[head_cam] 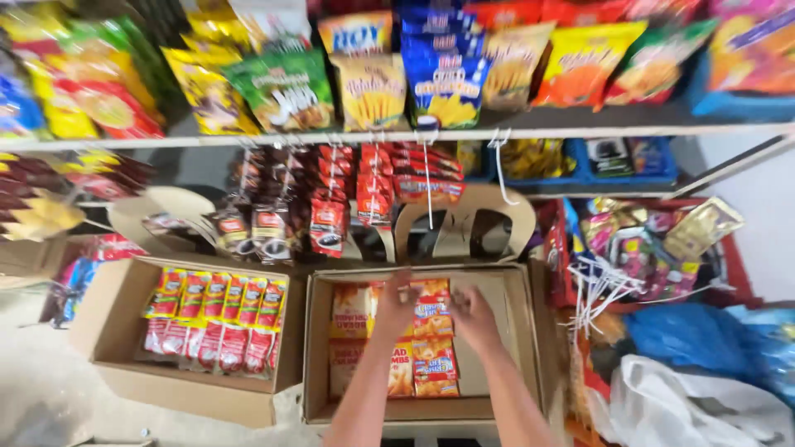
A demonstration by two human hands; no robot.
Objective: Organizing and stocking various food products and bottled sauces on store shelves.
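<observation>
An open cardboard box sat on the floor, half filled with flat packets. Orange-and-red snack packets lay in a column at its centre; cream breadcrumb packets lay at nine o'clock of them.

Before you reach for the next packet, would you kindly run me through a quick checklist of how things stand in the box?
1. Both hands over the open cardboard box: ok; left hand and right hand are inside its rim.
2. Hands free of packets: cannot tell; the fingers are blurred.
3. Orange snack packets lined up in a column: ok.
4. Bare space left in the box: ok, on the right side.
5. Neighbouring box of red and yellow sachets out of the way: ok, it sits to the left.
</observation>
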